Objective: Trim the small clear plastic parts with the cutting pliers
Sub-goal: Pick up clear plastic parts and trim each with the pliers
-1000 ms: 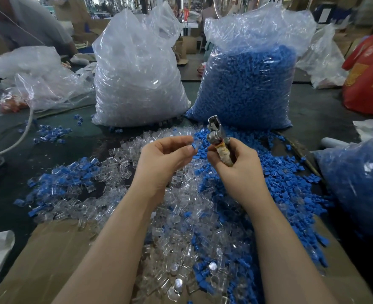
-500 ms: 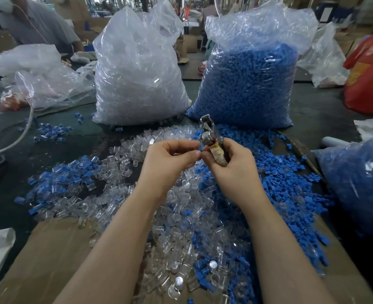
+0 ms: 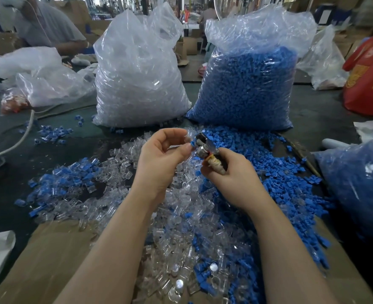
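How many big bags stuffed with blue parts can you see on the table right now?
2: one upright blue-filled bag behind the hands, beside the clear-parts bag; another blue bag at the right edge, partly cut off. More may sit out of frame.

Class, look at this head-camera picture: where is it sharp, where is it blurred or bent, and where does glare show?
Head view: the left hand and pliers are fairly sharp; the background workshop is blurred; wide-angle bending curves the edges; glare glints on the clear bag and the loose clear parts.

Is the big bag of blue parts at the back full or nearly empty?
Mostly full. The bag of blue parts stands upright, packed with blue pieces most of its height, loose plastic bunched above.
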Demonstrator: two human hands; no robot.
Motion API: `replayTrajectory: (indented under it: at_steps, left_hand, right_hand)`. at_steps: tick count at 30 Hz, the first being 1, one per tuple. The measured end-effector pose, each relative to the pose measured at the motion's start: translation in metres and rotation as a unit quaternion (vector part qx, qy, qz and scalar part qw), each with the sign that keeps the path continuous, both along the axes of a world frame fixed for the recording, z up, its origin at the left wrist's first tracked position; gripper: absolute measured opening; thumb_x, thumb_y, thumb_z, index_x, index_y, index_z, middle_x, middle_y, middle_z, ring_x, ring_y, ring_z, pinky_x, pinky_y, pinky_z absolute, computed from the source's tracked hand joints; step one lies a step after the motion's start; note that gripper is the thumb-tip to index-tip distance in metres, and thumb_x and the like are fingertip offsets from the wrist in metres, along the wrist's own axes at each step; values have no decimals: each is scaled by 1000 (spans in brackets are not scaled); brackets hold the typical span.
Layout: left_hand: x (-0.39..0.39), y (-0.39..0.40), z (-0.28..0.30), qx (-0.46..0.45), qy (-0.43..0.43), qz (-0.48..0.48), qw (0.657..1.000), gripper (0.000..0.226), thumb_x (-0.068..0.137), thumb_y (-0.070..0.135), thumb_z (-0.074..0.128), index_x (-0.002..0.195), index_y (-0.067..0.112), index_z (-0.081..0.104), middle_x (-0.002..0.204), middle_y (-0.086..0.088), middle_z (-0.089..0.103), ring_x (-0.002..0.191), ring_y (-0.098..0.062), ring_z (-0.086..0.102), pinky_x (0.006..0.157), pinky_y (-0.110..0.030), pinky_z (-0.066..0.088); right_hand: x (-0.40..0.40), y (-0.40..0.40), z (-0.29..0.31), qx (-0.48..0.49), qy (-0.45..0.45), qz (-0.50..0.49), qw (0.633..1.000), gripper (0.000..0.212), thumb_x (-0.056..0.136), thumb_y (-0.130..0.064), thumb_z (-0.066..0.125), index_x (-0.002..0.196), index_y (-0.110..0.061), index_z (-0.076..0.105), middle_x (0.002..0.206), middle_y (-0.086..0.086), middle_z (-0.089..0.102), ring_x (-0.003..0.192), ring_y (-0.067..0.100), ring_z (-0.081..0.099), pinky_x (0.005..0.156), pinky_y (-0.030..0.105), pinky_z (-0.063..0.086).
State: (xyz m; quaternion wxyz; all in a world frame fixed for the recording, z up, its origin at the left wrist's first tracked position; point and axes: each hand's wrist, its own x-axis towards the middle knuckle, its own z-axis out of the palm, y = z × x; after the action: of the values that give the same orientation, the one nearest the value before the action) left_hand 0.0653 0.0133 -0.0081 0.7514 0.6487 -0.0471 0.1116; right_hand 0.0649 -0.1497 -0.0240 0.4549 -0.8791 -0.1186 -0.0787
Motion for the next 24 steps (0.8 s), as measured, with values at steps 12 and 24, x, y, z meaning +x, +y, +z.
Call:
replayTrajectory:
  at_steps: [12,24]
  left_hand:
    - [-1,2,0,24,-26,-7,999,29,84,-8,68,101,15,66,89,3,74,85,-10,70,80,-25,57]
    - [-1,2,0,8,-18,-19,1000,29,85,-7,68,105,14,66,90,2,74,87,-10,70,80,-24,56]
  right_hand:
    - [-1,0,-3,-35,-17,2,999,4,87,-24,62,90,-25,59,72,-9,62,67,14,57,64,40,51]
    - [-3,1,-3,-127,-77,-35,988,9,86,-19,58,95,-23,58,71,-5,62,66,21,55,57,37,44]
